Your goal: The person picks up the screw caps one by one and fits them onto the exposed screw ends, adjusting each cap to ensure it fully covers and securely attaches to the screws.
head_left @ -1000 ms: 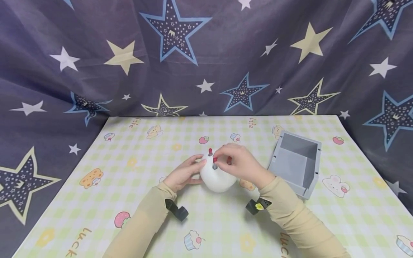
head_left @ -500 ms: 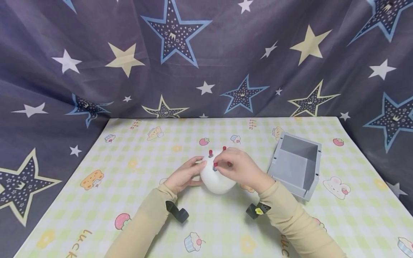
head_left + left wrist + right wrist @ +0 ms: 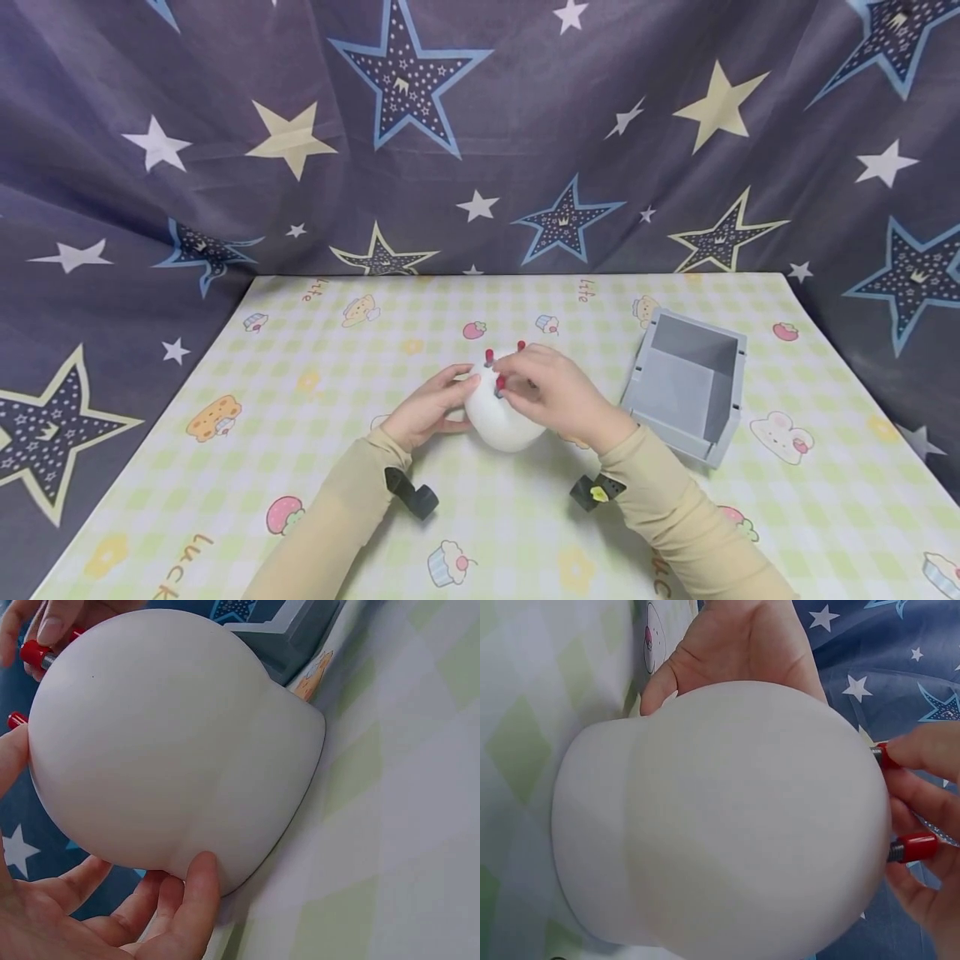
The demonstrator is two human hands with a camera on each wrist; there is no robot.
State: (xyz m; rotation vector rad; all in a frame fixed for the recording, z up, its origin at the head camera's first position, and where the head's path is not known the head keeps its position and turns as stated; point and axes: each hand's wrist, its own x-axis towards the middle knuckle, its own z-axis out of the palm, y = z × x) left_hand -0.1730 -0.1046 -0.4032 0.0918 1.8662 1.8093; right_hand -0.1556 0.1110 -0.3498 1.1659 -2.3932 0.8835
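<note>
A white rounded body (image 3: 502, 427) with a narrower base stands on the table; several metal pegs with red caps stick out of its top. My left hand (image 3: 427, 408) holds its left side, the thumb high near one red-capped peg (image 3: 490, 357) and the other fingers lower down, against the narrower part in the left wrist view. Over the top, my right hand (image 3: 561, 390) has thumb and index fingertips at the front red-capped peg (image 3: 500, 384). Another red-capped peg (image 3: 916, 847) shows beside the right fingers in the right wrist view. The right hand partly hides the top.
An open grey bin (image 3: 670, 393) stands right of the white body, near the right forearm. The table has a green checked cloth (image 3: 360, 350) with cartoon prints. A dark curtain with stars (image 3: 450, 200) hangs behind the table. Each wrist wears a black camera mount (image 3: 414, 493).
The front peg's red cap sits lower than a second ago. My right fingers have shifted on it, the index fingertip now further from the thumb. The left hand keeps its hold.
</note>
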